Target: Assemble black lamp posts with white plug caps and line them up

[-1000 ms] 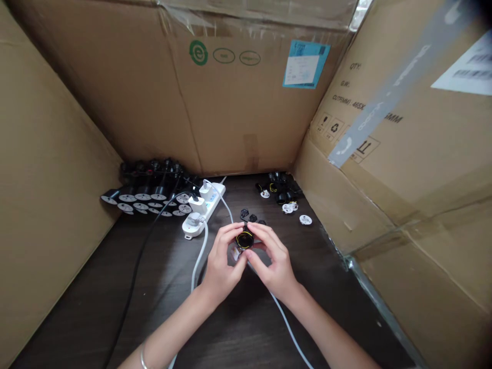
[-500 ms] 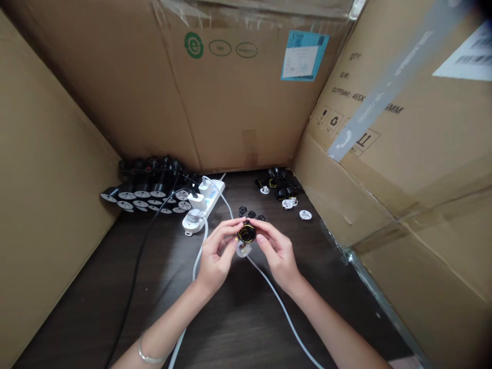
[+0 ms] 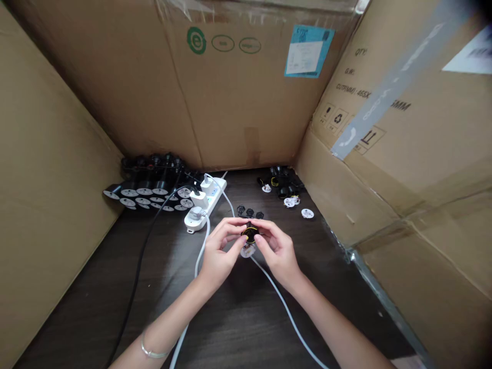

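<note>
Pinching a yellow-banded black cup between the fingers of the left hand and right hand. Showing a white disc just below those fingers. Can see small black pieces on the desk just beyond the fingers, then a power strip farther left and another disc farther right. Well past the fingers, can make out black tubes on the left and cardboard boxes behind.
</note>
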The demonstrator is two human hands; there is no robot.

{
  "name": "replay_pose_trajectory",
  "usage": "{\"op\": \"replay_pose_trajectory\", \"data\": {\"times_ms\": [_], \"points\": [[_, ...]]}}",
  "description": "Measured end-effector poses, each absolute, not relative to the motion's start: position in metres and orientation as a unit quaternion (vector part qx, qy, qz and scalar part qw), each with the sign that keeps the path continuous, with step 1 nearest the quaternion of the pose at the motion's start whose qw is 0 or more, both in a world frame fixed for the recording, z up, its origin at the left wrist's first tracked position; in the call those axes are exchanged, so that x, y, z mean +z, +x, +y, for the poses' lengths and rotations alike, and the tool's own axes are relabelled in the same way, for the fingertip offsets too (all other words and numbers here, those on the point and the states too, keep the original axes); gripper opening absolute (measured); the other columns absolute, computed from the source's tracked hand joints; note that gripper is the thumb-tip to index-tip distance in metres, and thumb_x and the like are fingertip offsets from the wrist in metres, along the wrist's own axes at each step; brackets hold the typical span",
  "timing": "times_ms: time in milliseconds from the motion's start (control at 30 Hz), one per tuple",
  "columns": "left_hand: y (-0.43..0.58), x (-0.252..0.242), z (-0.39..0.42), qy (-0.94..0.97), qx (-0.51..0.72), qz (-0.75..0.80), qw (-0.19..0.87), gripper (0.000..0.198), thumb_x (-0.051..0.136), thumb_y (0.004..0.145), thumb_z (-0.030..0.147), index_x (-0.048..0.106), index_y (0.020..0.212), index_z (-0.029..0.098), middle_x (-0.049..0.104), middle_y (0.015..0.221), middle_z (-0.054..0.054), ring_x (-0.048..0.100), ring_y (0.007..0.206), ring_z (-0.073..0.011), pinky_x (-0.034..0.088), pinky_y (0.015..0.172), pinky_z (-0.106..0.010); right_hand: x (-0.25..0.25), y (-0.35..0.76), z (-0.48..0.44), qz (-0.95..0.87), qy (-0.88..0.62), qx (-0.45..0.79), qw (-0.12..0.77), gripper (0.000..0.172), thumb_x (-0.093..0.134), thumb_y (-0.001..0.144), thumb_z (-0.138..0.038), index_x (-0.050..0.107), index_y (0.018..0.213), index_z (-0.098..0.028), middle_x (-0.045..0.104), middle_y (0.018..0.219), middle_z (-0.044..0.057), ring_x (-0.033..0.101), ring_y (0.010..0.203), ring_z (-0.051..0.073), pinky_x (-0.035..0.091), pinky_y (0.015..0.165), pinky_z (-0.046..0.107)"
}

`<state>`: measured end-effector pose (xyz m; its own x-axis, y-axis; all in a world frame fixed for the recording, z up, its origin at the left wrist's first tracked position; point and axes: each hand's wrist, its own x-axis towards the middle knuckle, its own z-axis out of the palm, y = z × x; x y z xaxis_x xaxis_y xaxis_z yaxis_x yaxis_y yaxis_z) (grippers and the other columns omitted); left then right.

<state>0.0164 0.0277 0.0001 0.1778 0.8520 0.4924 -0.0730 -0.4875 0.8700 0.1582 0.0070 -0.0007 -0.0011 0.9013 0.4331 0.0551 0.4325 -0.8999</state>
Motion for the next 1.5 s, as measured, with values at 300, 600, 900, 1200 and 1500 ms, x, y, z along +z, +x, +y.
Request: {"op": "replay_pose_trajectory", "data": {"times_ms": [300,600,900,1200,1500], "points": [[0.021,0.003,0.023,0.665,0.553,0.317,0.39,0.011,0.057,0.076,0.005,0.054,0.078,0.015,0.053,0.096,-0.005,0.055,0.093,-0.0142,0.048,0.08,-0.027,0.0,0.157,0.006,-0.637,-0.414,0.287,0.584,0.022,0.05,0.08,-0.007,0.058,0.098,-0.018,0.059,0.098,0.005,0.058,0.092,0.016,0.051,0.079,0.028],[0.024,0.003,0.02,0.631,0.558,0.321,0.433,0.007,0.058,0.077,0.009,0.053,0.077,0.014,0.054,0.094,-0.005,0.055,0.092,-0.0143,0.046,0.08,-0.027,0.005,0.157,0.004,-0.648,-0.42,0.265,0.577,0.019,0.052,0.078,-0.008,0.058,0.094,-0.017,0.059,0.092,0.005,0.058,0.085,0.015,0.05,0.071,0.025],[0.023,0.004,0.024,0.605,0.565,0.329,0.455,0.003,0.057,0.079,0.016,0.056,0.081,0.014,0.056,0.097,-0.006,0.054,0.094,-0.0148,0.046,0.081,-0.027,0.008,0.165,0.005,-0.625,-0.399,0.334,0.583,0.023,0.043,0.089,-0.021,0.061,0.103,-0.019,0.057,0.107,0.007,0.053,0.104,0.019,0.043,0.091,0.033],[0.017,0.01,0.026,0.58,0.588,0.338,0.451,0.013,0.055,0.081,0.017,0.055,0.094,0.016,0.056,0.099,-0.006,0.054,0.097,-0.0151,0.044,0.086,-0.026,0.0,0.162,0.008,-0.556,-0.372,0.431,0.605,0.05,0.038,0.071,-0.001,0.047,0.115,-0.024,0.045,0.119,0.006,0.058,0.089,0.014,0.052,0.079,0.031],[0.012,0.012,0.032,0.585,0.619,0.333,0.405,0.022,0.056,0.08,0.016,0.059,0.102,0.016,0.052,0.11,-0.008,0.05,0.11,-0.0202,0.039,0.098,-0.033,-0.018,0.156,0.006,-0.722,-0.454,0.259,0.452,0.048,0.053,0.076,-0.008,0.035,0.118,-0.02,0.057,0.102,0.007,0.059,0.084,0.016,0.051,0.075,0.03]]}}
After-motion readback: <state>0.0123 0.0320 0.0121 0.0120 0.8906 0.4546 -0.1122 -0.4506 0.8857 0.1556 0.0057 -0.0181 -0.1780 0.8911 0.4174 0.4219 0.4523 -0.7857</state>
